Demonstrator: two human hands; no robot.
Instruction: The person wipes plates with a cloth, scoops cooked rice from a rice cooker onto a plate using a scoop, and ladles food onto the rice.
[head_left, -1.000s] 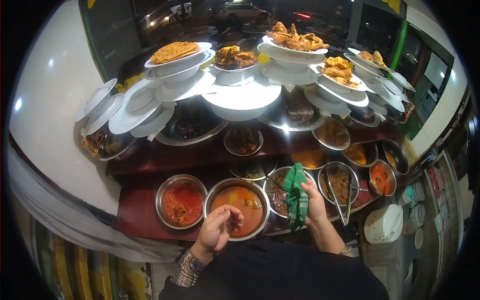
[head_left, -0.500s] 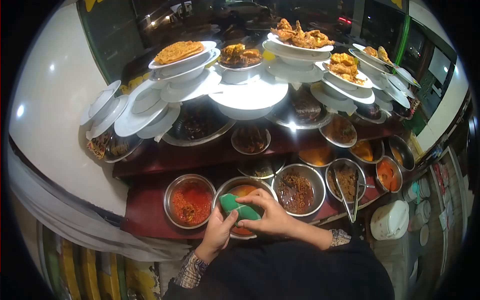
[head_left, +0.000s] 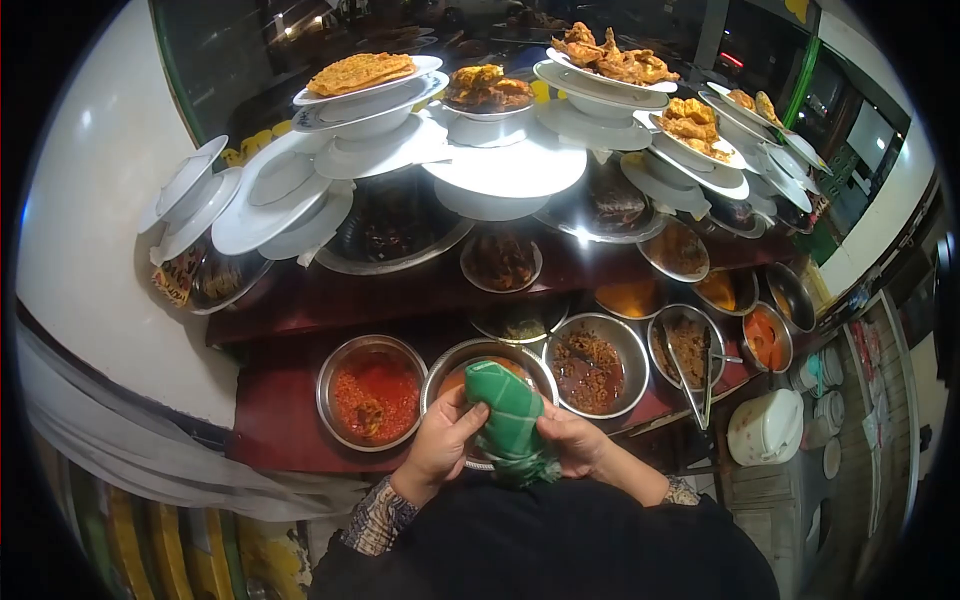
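Note:
A green checked cloth (head_left: 512,415) is bunched upright between both hands, in front of my body. My left hand (head_left: 440,440) grips its left side, thumb on the front. On the right side my right hand (head_left: 577,440) pinches it, the fingers partly behind the fabric. Behind the cloth is a metal bowl (head_left: 436,372) of orange sauce, mostly covered from view. A bowl of red chili sauce (head_left: 375,395) stands to the left, and a bowl of brown food in dark sauce (head_left: 592,372) to the right.
Stacked white plates (head_left: 505,165) hold fried food above a dark red shelf (head_left: 400,292). Tongs (head_left: 690,390) rest in a bowl at the right, near a white lidded container (head_left: 765,428). A sheer curtain (head_left: 150,420) hangs at the left.
The cloth went from my right hand alone to both hands over the middle bowl. Since half a second ago it has turned from lying sideways to upright and spread longer.

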